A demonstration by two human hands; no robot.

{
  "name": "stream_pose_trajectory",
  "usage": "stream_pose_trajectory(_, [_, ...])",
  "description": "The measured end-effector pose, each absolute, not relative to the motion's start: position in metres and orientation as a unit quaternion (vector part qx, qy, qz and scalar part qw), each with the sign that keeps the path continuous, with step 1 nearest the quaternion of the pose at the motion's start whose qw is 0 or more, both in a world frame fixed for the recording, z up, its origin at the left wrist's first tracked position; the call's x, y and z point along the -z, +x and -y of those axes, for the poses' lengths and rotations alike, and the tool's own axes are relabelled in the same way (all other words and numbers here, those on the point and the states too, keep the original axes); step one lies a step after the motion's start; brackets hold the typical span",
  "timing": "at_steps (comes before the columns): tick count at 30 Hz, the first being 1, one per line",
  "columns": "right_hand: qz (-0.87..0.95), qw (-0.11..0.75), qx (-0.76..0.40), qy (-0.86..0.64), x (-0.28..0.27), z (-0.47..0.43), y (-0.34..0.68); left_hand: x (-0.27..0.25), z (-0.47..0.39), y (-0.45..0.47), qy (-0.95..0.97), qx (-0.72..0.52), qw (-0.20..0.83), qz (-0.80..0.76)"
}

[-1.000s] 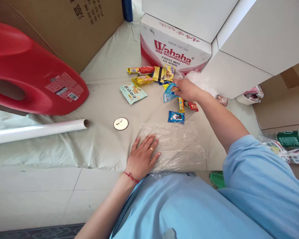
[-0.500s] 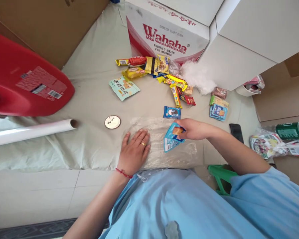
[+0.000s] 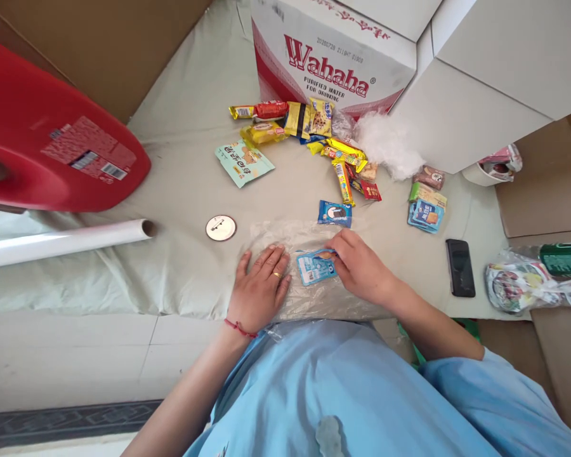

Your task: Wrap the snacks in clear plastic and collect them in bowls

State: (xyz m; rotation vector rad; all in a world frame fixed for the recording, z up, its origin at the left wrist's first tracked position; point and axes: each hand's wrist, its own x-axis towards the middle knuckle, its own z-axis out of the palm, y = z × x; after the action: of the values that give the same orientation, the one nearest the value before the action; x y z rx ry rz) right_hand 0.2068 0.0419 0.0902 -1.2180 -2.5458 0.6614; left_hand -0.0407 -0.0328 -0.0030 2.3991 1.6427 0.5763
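Note:
My left hand (image 3: 261, 282) lies flat, fingers apart, on the left part of a clear plastic bag (image 3: 309, 304) spread along the table's front edge. My right hand (image 3: 361, 266) pinches the right end of a small blue snack packet (image 3: 313, 268), which is low over the bag or lying on it. Whether a second packet is under the fingers I cannot tell. Just beyond the bag sits a dark blue snack packet (image 3: 335, 214). A round badge (image 3: 221, 228) rests pin side up to the left.
Several yellow and red snacks (image 3: 345, 153) lie before a Wahaha carton (image 3: 333, 70), beside a mint pouch (image 3: 244, 162). To the right are stacked blue packets (image 3: 424, 214), a phone (image 3: 460, 268) and a bottle (image 3: 564, 259). A red jug (image 3: 57, 139) and white roll (image 3: 66, 244) stand left.
My right hand has moved left and lowered the blue packet onto or close to the bag. My left hand stays flat. The view has shifted slightly, showing more of the phone.

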Motion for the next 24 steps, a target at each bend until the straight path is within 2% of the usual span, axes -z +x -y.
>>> stream_pose_trajectory(4, [0.903,0.17,-0.108,-0.379,-0.062,-0.019,0.201,0.002,0.032,-0.041,0.809,-0.195,0.085,-0.548])
stream_pose_trajectory(9, [0.939,0.097,-0.045,-0.327,-0.04,-0.002,0.207,0.003,0.034,-0.041,0.806,-0.201,0.087,-0.549])
stream_pose_trajectory(11, [0.94,0.078,-0.064,-0.325,-0.038,0.0,0.21,0.003,0.034,-0.041,0.805,-0.205,0.09,-0.549])
stream_pose_trajectory(16, [0.916,0.101,-0.154,-0.356,-0.04,-0.008,0.21,0.006,0.033,-0.042,0.802,-0.209,0.102,-0.55])
stream_pose_trajectory(20, [0.905,0.087,-0.219,-0.354,-0.049,-0.016,0.219,0.006,0.033,-0.05,0.796,-0.239,0.103,-0.546])
stream_pose_trajectory(24, [0.867,0.153,-0.283,-0.381,-0.066,0.002,0.26,-0.005,0.043,-0.065,0.806,-0.297,0.111,-0.501])
